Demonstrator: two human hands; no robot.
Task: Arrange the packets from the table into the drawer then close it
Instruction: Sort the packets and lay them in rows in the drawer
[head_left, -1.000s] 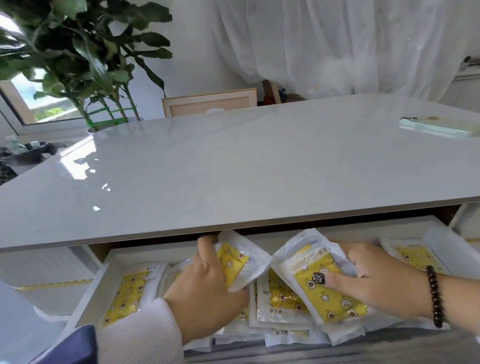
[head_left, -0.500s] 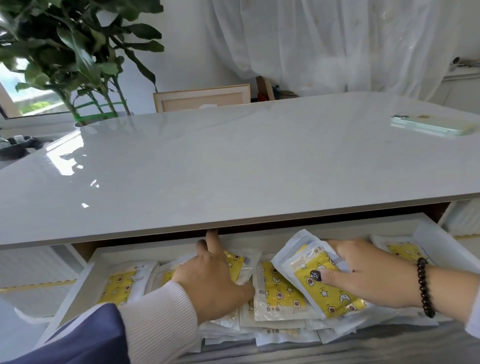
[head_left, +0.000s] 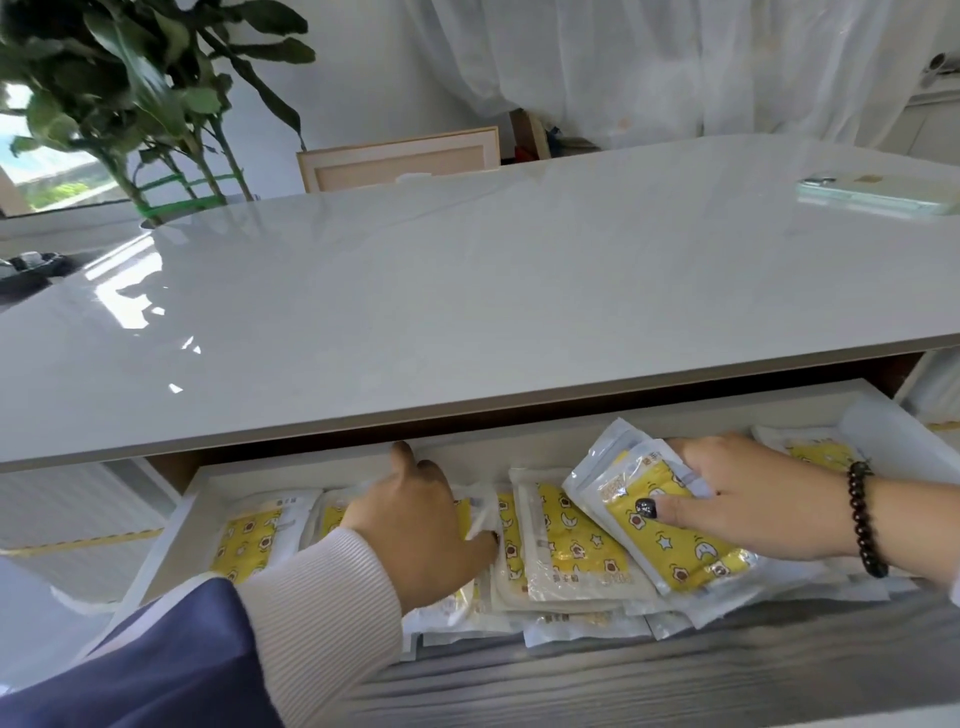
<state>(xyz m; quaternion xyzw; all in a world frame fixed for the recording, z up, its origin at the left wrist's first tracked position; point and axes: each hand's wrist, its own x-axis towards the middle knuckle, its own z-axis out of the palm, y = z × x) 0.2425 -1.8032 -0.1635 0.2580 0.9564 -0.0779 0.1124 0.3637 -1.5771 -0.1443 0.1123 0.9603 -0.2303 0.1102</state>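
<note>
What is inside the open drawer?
The drawer holds yellow-printed packets, overlapping. The left hand rests on some; the right hand grips one. Anything beneath the packets is covered.

The left hand (head_left: 421, 535) lies palm-down with a finger extended; the right hand (head_left: 748, 499), thumb forward, grips with curled fingers.

Left hand (head_left: 415, 525) fingertips hidden under packets (head_left: 566, 551); drawer (head_left: 291, 467) rear concealed beneath surface (head_left: 467, 291); phone (head_left: 878, 193) cropped at 2 o'clock.
</note>
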